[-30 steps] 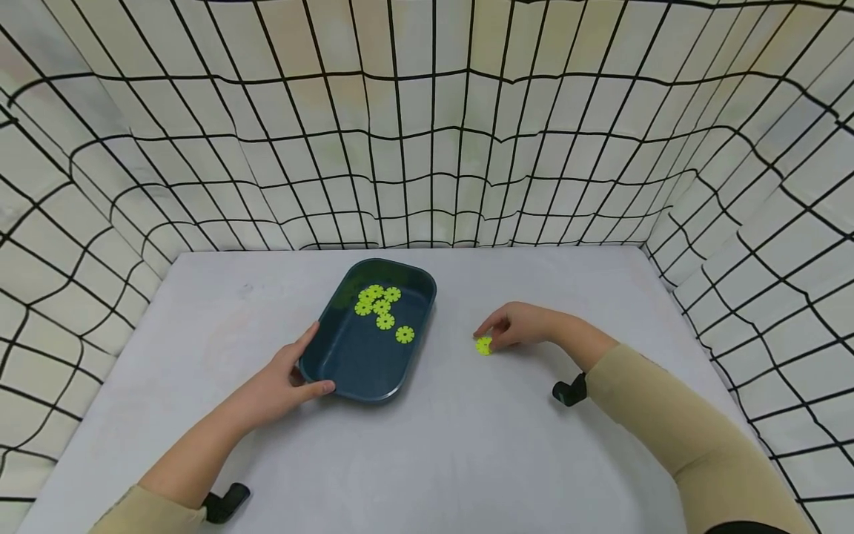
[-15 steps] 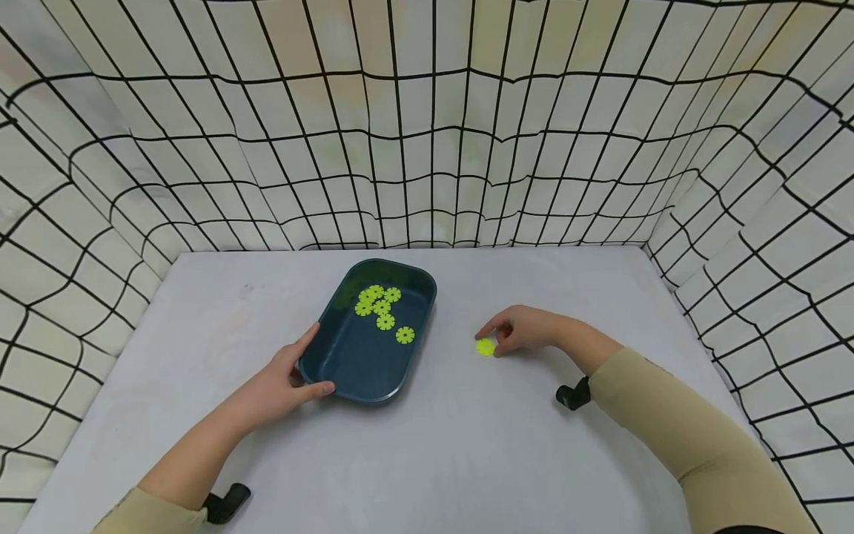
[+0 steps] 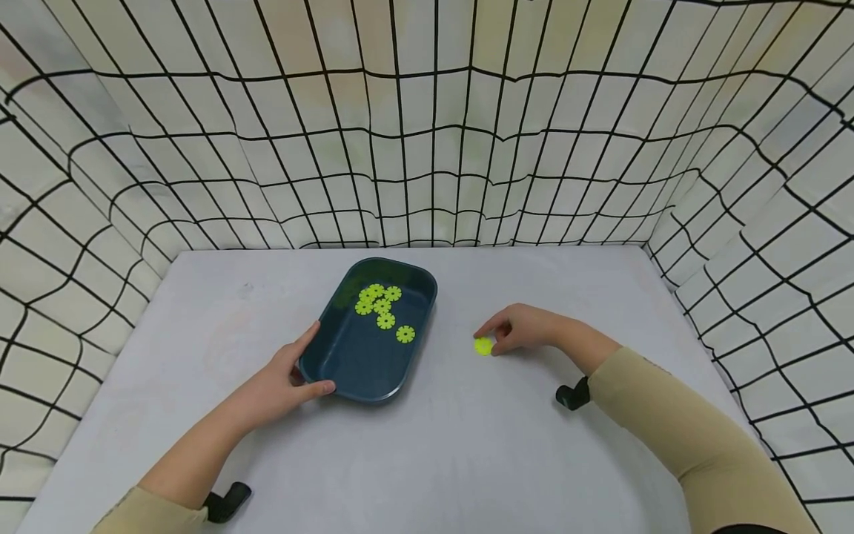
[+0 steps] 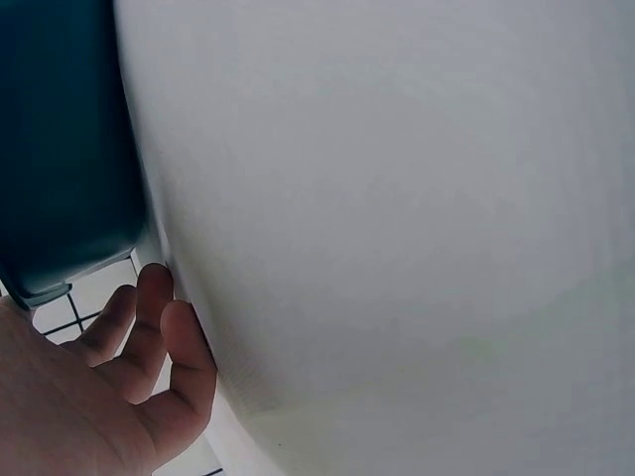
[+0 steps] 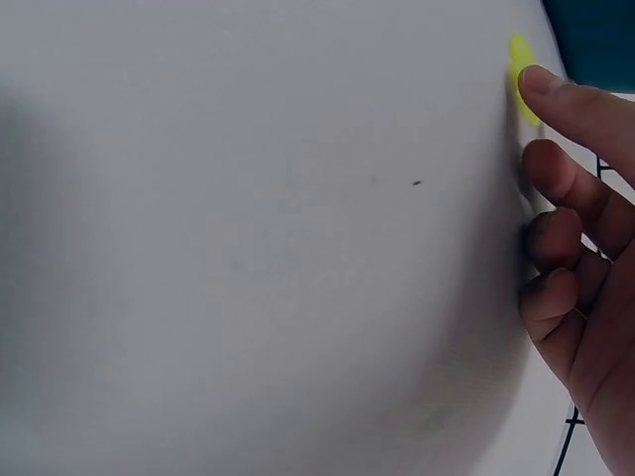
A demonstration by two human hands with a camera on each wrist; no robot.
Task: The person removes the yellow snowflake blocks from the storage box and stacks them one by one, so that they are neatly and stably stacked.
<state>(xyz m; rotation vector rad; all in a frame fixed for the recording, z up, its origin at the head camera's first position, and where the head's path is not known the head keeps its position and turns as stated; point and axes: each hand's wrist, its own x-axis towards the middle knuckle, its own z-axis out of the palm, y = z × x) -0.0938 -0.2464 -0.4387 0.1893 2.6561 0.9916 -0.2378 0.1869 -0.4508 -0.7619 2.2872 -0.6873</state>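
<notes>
A dark blue-green tray (image 3: 356, 368) lies on the white table, with several notched yellow-green plastic discs (image 3: 385, 320) in its far half. My left hand (image 3: 275, 382) holds the tray at its near left corner, thumb by the front rim and fingers along the outer side. In the left wrist view, curled fingers (image 4: 154, 342) show beside the tray wall. To the right of the tray, my right hand (image 3: 527, 328) pinches one yellow-green disc (image 3: 482, 346) at the table surface between thumb and index finger. The right wrist view shows the thumb against this disc (image 5: 524, 81), mostly edge-on.
White walls with a black grid net (image 3: 434, 178) enclose the table (image 3: 454, 452) at the back and both sides. A black wrist-worn piece (image 3: 572, 393) hangs by the right sleeve, and a similar one (image 3: 228, 503) by the left.
My right hand shifts slightly right, then slightly back left, keeping at the disc. The left hand, tray and discs in it stay put.
</notes>
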